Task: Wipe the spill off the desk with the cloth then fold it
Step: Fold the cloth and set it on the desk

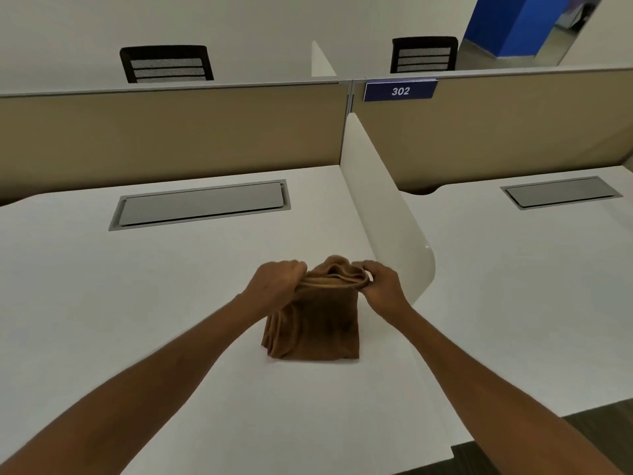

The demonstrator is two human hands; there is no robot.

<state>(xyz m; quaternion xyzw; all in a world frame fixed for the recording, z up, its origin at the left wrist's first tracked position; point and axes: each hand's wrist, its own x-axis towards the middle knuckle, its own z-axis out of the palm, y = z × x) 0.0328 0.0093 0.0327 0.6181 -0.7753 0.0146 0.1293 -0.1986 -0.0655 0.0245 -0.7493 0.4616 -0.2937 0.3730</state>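
Two hands are gripping the brown cloth (313, 323) at its upper edge: the left hand (279, 281) is clamped on the left end of that edge, and the right hand (382, 286) is pinching the right end, with its fingers curling over the bunched layers. The cloth is sitting on the white desk (137, 286) directly ahead of the person, just beside the curved white divider (387, 214) on its right. The lower part is resting on the desk surface, while the held edge is being lifted clear of it, so the cloth is hanging in several layers. The held edge is running left to right between the hands, and both hands are sitting at roughly equal reach from it. No spill is showing on the visible desk surface, so the wiping step is judged complete and the folding step is judged under way. The next fold is judged to require laying the held edge down across the resting part, keeping both ends level.
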